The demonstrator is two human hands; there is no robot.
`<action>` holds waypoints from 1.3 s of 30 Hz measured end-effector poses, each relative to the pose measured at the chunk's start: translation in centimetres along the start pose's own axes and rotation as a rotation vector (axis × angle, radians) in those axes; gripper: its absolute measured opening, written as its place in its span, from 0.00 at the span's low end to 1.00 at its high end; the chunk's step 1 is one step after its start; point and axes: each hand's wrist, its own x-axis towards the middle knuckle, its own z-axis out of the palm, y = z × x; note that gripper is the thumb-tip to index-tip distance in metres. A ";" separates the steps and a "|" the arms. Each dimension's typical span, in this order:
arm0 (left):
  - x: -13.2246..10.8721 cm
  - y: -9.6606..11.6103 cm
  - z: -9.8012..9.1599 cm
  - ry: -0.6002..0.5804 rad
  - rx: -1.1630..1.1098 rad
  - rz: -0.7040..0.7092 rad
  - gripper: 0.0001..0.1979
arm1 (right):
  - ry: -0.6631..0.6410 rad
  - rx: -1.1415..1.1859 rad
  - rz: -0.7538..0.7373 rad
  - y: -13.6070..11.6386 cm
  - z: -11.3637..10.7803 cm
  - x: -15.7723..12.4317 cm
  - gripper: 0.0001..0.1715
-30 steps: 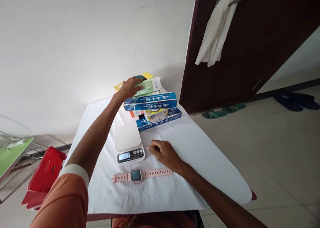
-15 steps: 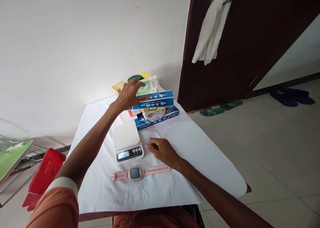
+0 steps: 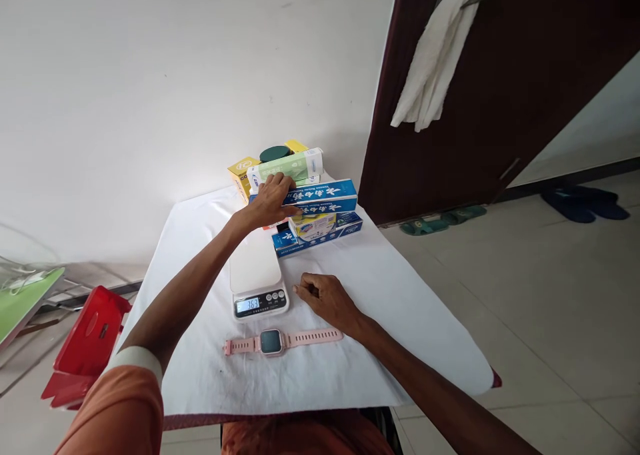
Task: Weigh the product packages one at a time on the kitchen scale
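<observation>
My left hand (image 3: 273, 198) reaches to the back of the table and closes over the left end of a long blue toothpaste box (image 3: 325, 196) that lies on top of a pile of boxes. My right hand (image 3: 325, 298) rests on the white cloth (image 3: 400, 295), fingers curled in a loose fist with nothing seen in it, just right of a small white kitchen scale (image 3: 256, 278) whose display is lit. A pink smartwatch (image 3: 273, 341) lies flat in front of the scale, near my right wrist.
Behind the blue box sit a green-and-white box (image 3: 295, 165), a yellow box (image 3: 241, 172) and a dark green lid (image 3: 275, 152). A second blue box (image 3: 320, 236) and a yellow pack (image 3: 313, 224) lie underneath. Dark door (image 3: 500, 88) at right, red stool (image 3: 87, 345) at left.
My left hand has come down from the green-and-white box onto the upper blue toothpaste box and gripped its end. My right hand and the watch have stayed put.
</observation>
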 end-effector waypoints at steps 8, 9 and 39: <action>-8.1 2.6 -4.0 0.121 -0.169 0.082 0.22 | -0.025 0.073 0.050 -0.3 -0.4 -0.1 0.21; -9.7 2.7 -4.6 0.108 -0.151 0.056 0.22 | -0.025 0.089 0.056 -0.4 -0.5 -0.1 0.21; -18.4 -0.6 -0.7 0.127 -0.184 -0.253 0.28 | 0.010 0.127 0.137 -0.7 -0.6 -0.2 0.25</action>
